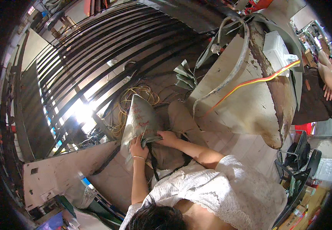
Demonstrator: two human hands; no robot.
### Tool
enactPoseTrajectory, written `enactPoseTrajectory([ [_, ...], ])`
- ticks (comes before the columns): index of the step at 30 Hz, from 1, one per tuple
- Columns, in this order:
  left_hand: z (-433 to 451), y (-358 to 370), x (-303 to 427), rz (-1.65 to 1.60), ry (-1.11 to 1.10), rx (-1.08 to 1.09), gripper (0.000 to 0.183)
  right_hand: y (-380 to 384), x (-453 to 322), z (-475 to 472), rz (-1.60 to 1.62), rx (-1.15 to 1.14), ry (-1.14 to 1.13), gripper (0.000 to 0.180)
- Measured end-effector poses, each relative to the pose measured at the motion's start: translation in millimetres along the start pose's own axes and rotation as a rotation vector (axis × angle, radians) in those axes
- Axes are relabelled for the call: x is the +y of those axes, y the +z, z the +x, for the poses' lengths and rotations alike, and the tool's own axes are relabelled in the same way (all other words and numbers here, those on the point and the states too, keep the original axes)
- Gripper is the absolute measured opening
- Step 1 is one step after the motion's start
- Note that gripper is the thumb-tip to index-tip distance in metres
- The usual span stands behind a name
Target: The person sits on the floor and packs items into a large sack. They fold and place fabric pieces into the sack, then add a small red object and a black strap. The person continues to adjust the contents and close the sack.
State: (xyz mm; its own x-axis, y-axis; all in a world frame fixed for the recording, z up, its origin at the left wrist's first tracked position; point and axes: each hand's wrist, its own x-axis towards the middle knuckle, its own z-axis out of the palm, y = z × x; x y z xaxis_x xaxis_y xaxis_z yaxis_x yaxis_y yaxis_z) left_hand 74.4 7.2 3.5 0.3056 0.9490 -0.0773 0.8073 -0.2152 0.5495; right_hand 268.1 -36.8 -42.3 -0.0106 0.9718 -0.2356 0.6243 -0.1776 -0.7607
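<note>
A pale, stiff sheet piece with red handwriting (138,115) stands tilted before me, near my knees. My left hand (138,149) lies against its lower edge, beside a folded grey-green strip (151,139). The fingers of my right hand (166,139) are closed on the strip's other end. Whether the strip is part of the written sheet, I cannot tell. Behind the sheet lies a loose coil of yellow wire (134,96). Dark straps hang below my hands.
Black metal bars (102,60) rise at the upper left. On the right stands a worn, pale panelled machine (235,83) with a white box (275,50), grey cable and red-yellow wires. Another person (312,86) is at the far right, above a black chair (298,152).
</note>
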Motion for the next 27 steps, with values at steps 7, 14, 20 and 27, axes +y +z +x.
enactPoseTrajectory([
  [7, 0.7, -1.5, 1.0, 0.039, 0.039, 0.006, 0.055, 3.3, 3.7, 1.3, 0.008, -0.011, 0.011, 0.040],
  [14, -1.3, -3.1, 3.2, 0.034, 0.050, -0.001, 0.055, 8.1, 7.8, 0.5, -0.005, -0.014, 0.019, 0.040],
  [20, -2.9, -2.0, -2.1, 0.142, 0.020, -0.012, 0.059, 8.2, 8.4, 5.1, 0.028, -0.031, -0.008, 0.041],
  [27, -0.7, -10.2, 3.9, 0.083, 0.018, 0.002, 0.064, 10.4, 11.4, 4.8, -0.016, -0.002, -0.040, 0.042],
])
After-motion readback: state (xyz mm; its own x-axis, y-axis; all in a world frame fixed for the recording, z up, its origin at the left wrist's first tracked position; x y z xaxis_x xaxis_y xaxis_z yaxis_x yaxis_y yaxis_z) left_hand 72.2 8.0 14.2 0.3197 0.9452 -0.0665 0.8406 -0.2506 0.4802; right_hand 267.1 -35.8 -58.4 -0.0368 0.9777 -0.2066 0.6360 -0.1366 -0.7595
